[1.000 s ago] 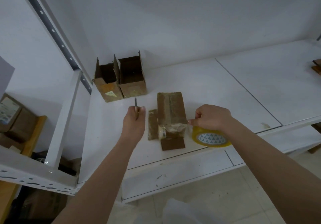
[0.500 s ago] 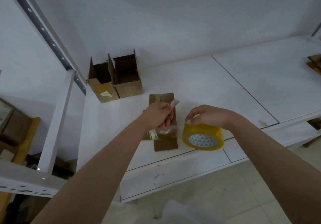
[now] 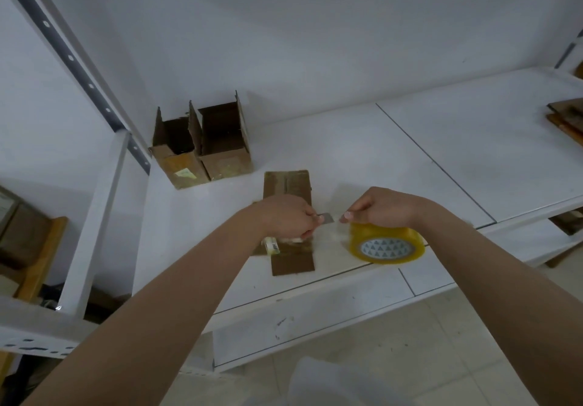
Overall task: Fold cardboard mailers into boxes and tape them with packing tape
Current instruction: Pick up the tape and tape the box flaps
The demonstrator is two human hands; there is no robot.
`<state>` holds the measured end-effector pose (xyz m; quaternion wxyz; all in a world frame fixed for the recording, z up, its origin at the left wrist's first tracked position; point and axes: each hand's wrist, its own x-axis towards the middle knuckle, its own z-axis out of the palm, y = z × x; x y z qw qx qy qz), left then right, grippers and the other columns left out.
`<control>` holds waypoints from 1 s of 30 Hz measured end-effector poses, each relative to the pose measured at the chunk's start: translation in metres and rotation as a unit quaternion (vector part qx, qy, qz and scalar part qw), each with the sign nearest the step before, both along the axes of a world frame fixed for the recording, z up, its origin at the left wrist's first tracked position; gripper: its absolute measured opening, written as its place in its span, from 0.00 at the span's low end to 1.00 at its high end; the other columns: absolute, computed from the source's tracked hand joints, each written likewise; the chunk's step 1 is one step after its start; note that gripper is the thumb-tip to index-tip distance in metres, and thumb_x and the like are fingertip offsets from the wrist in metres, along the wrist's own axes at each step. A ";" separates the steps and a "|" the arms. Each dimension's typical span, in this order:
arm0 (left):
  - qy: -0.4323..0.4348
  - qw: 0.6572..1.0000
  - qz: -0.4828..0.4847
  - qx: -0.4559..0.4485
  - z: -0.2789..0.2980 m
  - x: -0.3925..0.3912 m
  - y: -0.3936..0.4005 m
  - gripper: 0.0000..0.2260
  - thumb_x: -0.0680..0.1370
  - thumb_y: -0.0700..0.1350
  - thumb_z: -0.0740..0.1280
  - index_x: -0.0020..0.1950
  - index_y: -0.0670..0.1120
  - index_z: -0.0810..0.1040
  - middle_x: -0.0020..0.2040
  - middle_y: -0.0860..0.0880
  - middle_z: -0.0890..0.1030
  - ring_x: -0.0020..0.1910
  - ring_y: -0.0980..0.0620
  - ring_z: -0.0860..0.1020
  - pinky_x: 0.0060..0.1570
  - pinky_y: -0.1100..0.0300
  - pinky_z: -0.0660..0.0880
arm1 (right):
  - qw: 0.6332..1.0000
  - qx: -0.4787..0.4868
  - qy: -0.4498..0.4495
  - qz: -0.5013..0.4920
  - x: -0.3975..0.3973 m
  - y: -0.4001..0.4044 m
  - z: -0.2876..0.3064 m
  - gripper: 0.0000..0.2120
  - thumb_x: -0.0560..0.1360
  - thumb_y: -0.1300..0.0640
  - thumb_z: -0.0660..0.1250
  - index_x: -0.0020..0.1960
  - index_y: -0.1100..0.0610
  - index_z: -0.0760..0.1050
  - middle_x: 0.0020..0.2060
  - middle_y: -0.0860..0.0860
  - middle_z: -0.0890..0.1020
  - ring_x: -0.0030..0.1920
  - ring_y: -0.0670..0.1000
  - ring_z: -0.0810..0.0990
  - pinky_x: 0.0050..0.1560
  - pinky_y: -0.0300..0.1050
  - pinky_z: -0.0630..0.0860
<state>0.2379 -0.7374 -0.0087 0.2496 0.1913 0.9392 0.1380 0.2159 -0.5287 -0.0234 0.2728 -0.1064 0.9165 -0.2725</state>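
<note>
Fingers of the left hand (image 3: 285,218) grasping the blade (image 3: 326,218) have apparently reached the tape roll (image 3: 387,243).

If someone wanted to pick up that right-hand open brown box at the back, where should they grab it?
Probably by a side wall of the right-hand open brown cardboard box, coming from above. It stands upright with its top open and flaps raised, so fingers can slip inside. The right wall looks easiest, since the left-hand open brown box sits close against the other side.
</note>
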 end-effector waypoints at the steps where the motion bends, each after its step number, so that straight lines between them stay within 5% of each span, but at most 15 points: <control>1: 0.017 0.999 -0.008 -0.039 0.001 -0.001 0.006 0.21 0.83 0.54 0.53 0.37 0.47 0.76 0.35 0.50 0.75 0.36 0.52 0.74 0.42 0.55 0.70 | 1.000 -0.002 0.006 -0.008 0.002 0.000 0.000 0.11 0.78 0.44 0.65 0.54 0.44 0.83 0.46 0.42 0.81 0.46 0.42 0.77 0.49 0.40 0.73; 5: 0.047 0.989 0.000 -0.138 -0.004 -0.005 0.024 0.22 0.83 0.53 0.53 0.45 0.41 0.80 0.41 0.45 0.78 0.43 0.48 0.77 0.45 0.54 0.73 | 0.999 0.024 0.039 -0.025 0.011 -0.003 0.002 0.12 0.77 0.41 0.65 0.53 0.43 0.83 0.46 0.42 0.81 0.49 0.46 0.78 0.57 0.47 0.74; 8: 0.050 0.991 -0.002 -0.126 -0.005 -0.006 0.022 0.20 0.84 0.51 0.53 0.38 0.44 0.75 0.36 0.48 0.73 0.36 0.52 0.72 0.36 0.59 0.68 | 0.998 -0.002 0.026 -0.051 0.013 0.003 0.006 0.10 0.75 0.44 0.67 0.52 0.45 0.84 0.49 0.45 0.82 0.52 0.49 0.79 0.61 0.51 0.74; 12: -0.106 0.977 0.106 0.152 -0.001 -0.001 -0.014 0.18 0.83 0.51 0.55 0.35 0.47 0.70 0.33 0.51 0.73 0.29 0.58 0.73 0.36 0.64 0.69 | 0.994 -0.015 0.014 -0.106 0.014 0.022 0.006 0.09 0.74 0.46 0.70 0.51 0.47 0.84 0.51 0.50 0.83 0.53 0.53 0.80 0.62 0.54 0.74; 15: -0.073 0.938 0.214 0.264 -0.008 0.004 -0.023 0.18 0.82 0.56 0.57 0.38 0.47 0.72 0.35 0.50 0.76 0.31 0.57 0.75 0.35 0.67 0.71 | 0.991 0.029 0.034 -0.128 0.013 0.026 0.001 0.11 0.74 0.42 0.68 0.52 0.44 0.83 0.56 0.47 0.81 0.57 0.53 0.78 0.64 0.54 0.71; 19: 0.110 0.964 0.233 0.058 -0.024 0.003 0.006 0.16 0.77 0.58 0.66 0.39 0.47 0.71 0.35 0.51 0.75 0.35 0.53 0.74 0.36 0.59 0.70 | 0.991 0.036 0.045 -0.122 0.012 0.018 -0.005 0.11 0.74 0.41 0.67 0.52 0.42 0.83 0.56 0.46 0.82 0.56 0.52 0.79 0.63 0.53 0.72; 22: 0.191 0.948 0.247 -0.059 -0.031 0.012 0.030 0.12 0.75 0.53 0.68 0.47 0.47 0.69 0.39 0.51 0.73 0.38 0.50 0.73 0.32 0.59 0.66 | 0.991 0.064 0.058 -0.105 0.009 0.012 -0.008 0.12 0.74 0.41 0.65 0.53 0.42 0.82 0.57 0.46 0.81 0.57 0.52 0.78 0.60 0.50 0.73; 26: 0.206 0.939 0.269 -0.065 -0.033 0.012 0.040 0.19 0.74 0.50 0.70 0.57 0.44 0.67 0.42 0.49 0.76 0.37 0.48 0.72 0.29 0.59 0.63 | 0.988 0.083 0.072 -0.110 0.008 0.011 -0.011 0.13 0.74 0.40 0.65 0.54 0.42 0.81 0.56 0.46 0.81 0.54 0.52 0.78 0.51 0.46 0.70; 30: 0.203 0.923 0.325 -0.041 -0.029 0.008 0.038 0.35 0.74 0.59 0.68 0.69 0.39 0.58 0.47 0.47 0.77 0.45 0.45 0.78 0.36 0.57 0.68 | 0.986 0.083 0.085 -0.116 0.009 0.013 -0.012 0.13 0.74 0.40 0.64 0.53 0.42 0.82 0.55 0.46 0.82 0.53 0.52 0.79 0.49 0.46 0.70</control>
